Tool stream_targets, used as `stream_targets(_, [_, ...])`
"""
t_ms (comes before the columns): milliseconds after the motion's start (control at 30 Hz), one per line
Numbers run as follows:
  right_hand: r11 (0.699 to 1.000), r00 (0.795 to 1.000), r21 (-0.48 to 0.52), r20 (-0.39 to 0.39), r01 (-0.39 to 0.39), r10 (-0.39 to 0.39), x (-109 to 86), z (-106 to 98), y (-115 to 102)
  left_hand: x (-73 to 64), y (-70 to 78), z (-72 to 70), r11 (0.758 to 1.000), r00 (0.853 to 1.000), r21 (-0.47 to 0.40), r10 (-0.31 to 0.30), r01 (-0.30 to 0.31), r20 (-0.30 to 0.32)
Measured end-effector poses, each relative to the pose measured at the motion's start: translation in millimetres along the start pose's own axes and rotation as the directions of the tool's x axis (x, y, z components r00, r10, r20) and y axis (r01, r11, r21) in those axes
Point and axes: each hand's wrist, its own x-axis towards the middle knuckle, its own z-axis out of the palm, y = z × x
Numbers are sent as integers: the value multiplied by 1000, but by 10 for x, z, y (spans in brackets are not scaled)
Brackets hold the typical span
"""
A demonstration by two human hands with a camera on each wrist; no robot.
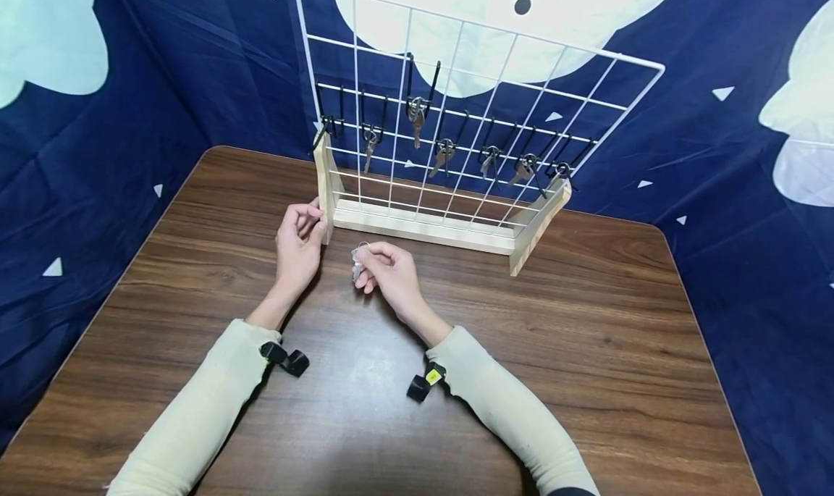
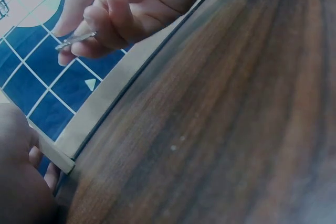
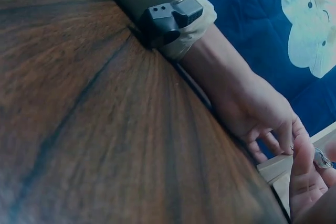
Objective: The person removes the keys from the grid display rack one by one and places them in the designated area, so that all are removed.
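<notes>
My right hand (image 1: pixel 394 277) pinches a ring of small silver keys (image 1: pixel 357 263) between thumb and fingers, just above the table in front of the rack. The keys (image 2: pixel 76 40) also show in the left wrist view, partly hidden by the fingers. My left hand (image 1: pixel 300 246) grips the front of the left wooden side leg (image 1: pixel 324 192), with some fingertips behind it. That leg supports a white wire grid rack (image 1: pixel 449 119) on a pale wooden base (image 1: pixel 423 227). Several sets of keys, such as one bunch (image 1: pixel 417 116), hang from black hooks on the grid.
The rack stands near the back edge of a brown wood-grain table (image 1: pixel 586 366). Its right wooden leg (image 1: pixel 539 224) angles forward. Dark blue fabric (image 1: pixel 736 156) with white shapes hangs behind and at both sides. Each sleeve carries a black wrist camera (image 1: pixel 284 358).
</notes>
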Motion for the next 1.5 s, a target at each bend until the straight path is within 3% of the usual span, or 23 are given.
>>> stream_targets(367, [999,1000,-43,19,-14,14,16,-38,101,12,-9,14,1000,1000,-3,4,-4,2])
stream_targets(600, [991,999,-128,-29,24,-28,25,-50,164,12,5,10,1000,1000,6,3,-3,0])
stream_targets(867, [959,998,-281,-30,38,-49,33,-52,208,12,19,5,1000,1000,2,0,0,-2])
stream_targets(1033, [913,998,-404,-4,56,-63,10,-53,211,4,1,-2,1000,1000,4,-5,5,-2])
stream_targets(1333, [893,996,-444,-3,76,-87,15,-38,210,0,-14,-11,1000,1000,-9,-3,3,-10])
stream_targets(1400, [863,995,-498,-5,85,-101,17,-43,204,4,-15,-6,1000,1000,-8,-3,3,-9])
stream_targets(1500, [773,987,-622,4,127,-159,26,-60,200,8,-12,-1,1000,1000,-11,-3,3,-8])
